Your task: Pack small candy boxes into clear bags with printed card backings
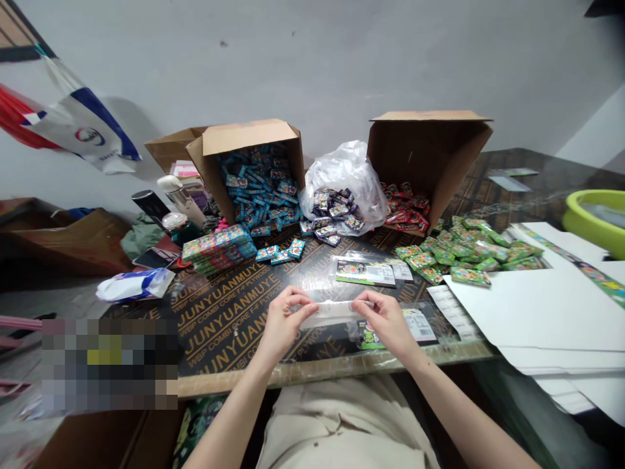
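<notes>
Dark bench (pixel 234 326) printed with gold lettering, set against a plain grey wall. Two open cardboard boxes tipped on their sides at the back: left box (pixel 249 166) spilling blue packets, right box (pixel 430 156) holding red packets. Between them, one clear plastic bag (pixel 344 176) of purple packets. White sheets (pixel 537 306) stacked at the right edge, one green basin (pixel 593 218) beyond. Heap of green packets (pixel 463 257) too many to count, near the right box. One stack of mixed packets (pixel 219 247) to the left.

Held just above the bench's near edge: one clear plastic sleeve (pixel 332 314), thin, see-through, stretched flat. Left hand (pixel 283 322) pinching its left end, right hand (pixel 388 319) pinching its right end, fingers narrow on the film.
</notes>
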The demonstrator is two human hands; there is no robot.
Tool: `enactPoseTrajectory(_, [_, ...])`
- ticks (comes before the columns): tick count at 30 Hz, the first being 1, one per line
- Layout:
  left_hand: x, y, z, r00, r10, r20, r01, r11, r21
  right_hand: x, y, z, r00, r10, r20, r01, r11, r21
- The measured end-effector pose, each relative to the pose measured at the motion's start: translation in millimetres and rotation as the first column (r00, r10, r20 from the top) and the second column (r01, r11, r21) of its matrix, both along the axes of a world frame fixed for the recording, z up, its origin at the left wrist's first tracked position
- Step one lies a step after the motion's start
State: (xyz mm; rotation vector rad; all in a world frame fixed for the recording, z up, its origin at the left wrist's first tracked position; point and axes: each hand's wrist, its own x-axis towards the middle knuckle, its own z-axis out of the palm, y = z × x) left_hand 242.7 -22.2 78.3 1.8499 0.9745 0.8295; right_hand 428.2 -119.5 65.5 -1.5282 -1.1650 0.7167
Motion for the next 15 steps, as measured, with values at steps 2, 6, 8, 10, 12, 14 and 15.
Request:
enactPoseTrajectory(2, [-1, 1, -0.9, 0.998, -0.055, 0.021, 0.058, 0.984, -0.166, 3, 1, -3.8, 0.987, 0.023, -0.157, -0.033, 0.997, -0.063])
enactPoseTrajectory(6, [-2, 1, -5.0, 0.997, -0.032, 0.067, 0.053, 0.94, -0.336, 7, 1, -10.7, 0.956, 0.0, -0.293, -0.019, 0.998, -0.06])
enactPoseTrajectory(8, [-2, 1, -7.0, 0.998, -0.013, 0.067, 0.035, 0.936, -0.349, 7, 1, -13.1, 0.95, -0.002, -0.312, -0.012, 0.999, -0.041])
enactPoseTrajectory(10, [-1, 1, -8.5, 0.997, -0.012, 0.071, 0.037, 0.934, -0.357, 7, 1, -15.7, 0.94, -0.017, -0.34, 0.012, 1.0, -0.018])
enactPoseTrajectory(12, [1, 1, -10.0, 0.996, -0.024, 0.085, 0.054, 0.929, -0.367, 7, 2, -18.8, 0.919, -0.04, -0.393, 0.045, 0.999, 0.002])
enactPoseTrajectory(14, [2, 1, -11.5, 0.995, -0.033, 0.099, 0.068, 0.924, -0.375, 7, 4, -21.7, 0.888, -0.048, -0.457, 0.057, 0.998, 0.007])
enactPoseTrajectory(15, [2, 1, -12.3, 0.994, -0.034, 0.104, 0.071, 0.923, -0.378, 8, 5, -22.7, 0.874, -0.045, -0.484, 0.052, 0.999, 0.0])
